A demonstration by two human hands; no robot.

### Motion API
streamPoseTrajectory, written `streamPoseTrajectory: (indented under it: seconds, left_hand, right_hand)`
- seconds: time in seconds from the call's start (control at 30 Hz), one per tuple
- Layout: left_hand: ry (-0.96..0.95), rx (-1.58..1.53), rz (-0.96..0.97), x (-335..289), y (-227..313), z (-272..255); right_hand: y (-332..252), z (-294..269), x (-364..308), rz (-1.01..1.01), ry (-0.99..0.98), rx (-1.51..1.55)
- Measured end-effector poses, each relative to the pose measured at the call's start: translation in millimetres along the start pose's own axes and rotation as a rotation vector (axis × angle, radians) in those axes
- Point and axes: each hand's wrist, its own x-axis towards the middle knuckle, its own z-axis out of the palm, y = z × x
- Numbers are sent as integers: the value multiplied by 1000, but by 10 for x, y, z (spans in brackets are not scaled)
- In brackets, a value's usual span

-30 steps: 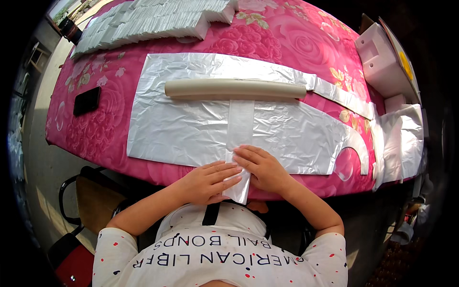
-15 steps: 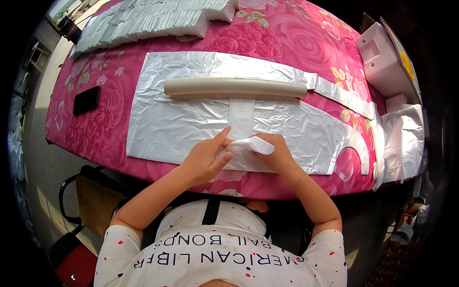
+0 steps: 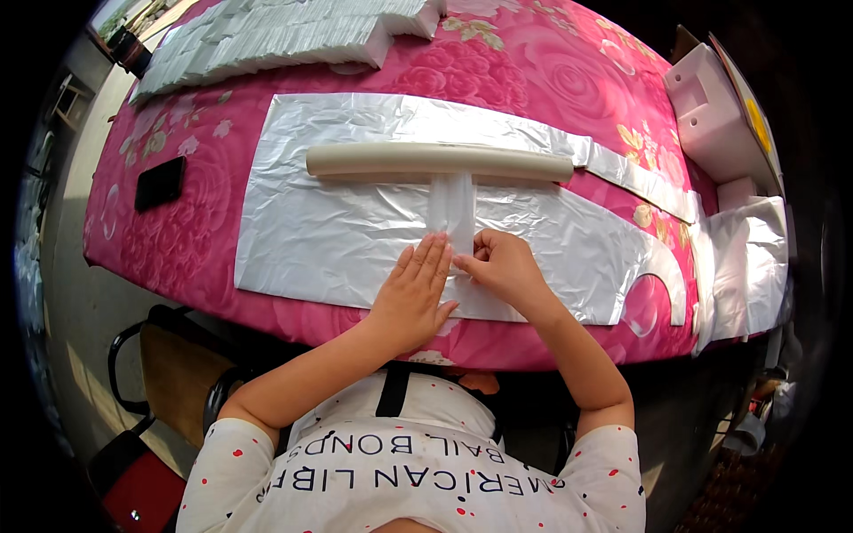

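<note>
A stack of white, shiny plastic bags (image 3: 329, 240), with handle-shaped cut-outs at the right end, lies flat across the table. A long beige tube (image 3: 435, 160) rests across it. From under the tube a narrow, whiter plastic strip (image 3: 453, 209) runs toward me. My left hand (image 3: 413, 289) lies flat on the bags with its fingertips at the strip's left edge, fingers stretched out. My right hand (image 3: 505, 268) is closed in a pinch at the strip's right edge, thumb and forefinger together. The strip's near end is partly hidden by my hands.
Several rows of folded white plastic packs (image 3: 293, 35) stand at the far left on the pink flowered tablecloth (image 3: 213, 231). A black phone (image 3: 160, 184) lies at left. White foam boxes (image 3: 720, 111) and a draped white plastic sheet (image 3: 742, 266) are on the right. A chair (image 3: 182, 382) stands at lower left.
The white folded piece that my right hand held raised is no longer up; that hand now pinches at the strip. My left hand has flattened and moved right onto the bags.
</note>
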Motion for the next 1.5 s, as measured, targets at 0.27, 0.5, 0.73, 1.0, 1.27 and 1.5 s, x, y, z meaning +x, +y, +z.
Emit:
streamPoseTrajectory:
  seconds: [0.27,0.5,0.73,1.0,1.27,1.5]
  left_hand:
    - [163,-122,14,141,-84,-107]
    - [186,-104,58,242,-153,-198]
    - [252,-120,266,203,-314,-174]
    - [159,-196,234,-183,-176,-296]
    - [-17,-538,-307,27,-183,-313]
    - [40,-717,-518,258,-314,-354]
  right_hand:
    - [327,53,-22,-911,367,-711]
    - [296,-156,166,-874,132,-602]
    - [310,-121,180,-911,162,-426]
    - [384,82,-185,-974,142,-363]
    - [206,16,-70,-298,84,0]
    - [-28,-90,150,62,-88,78]
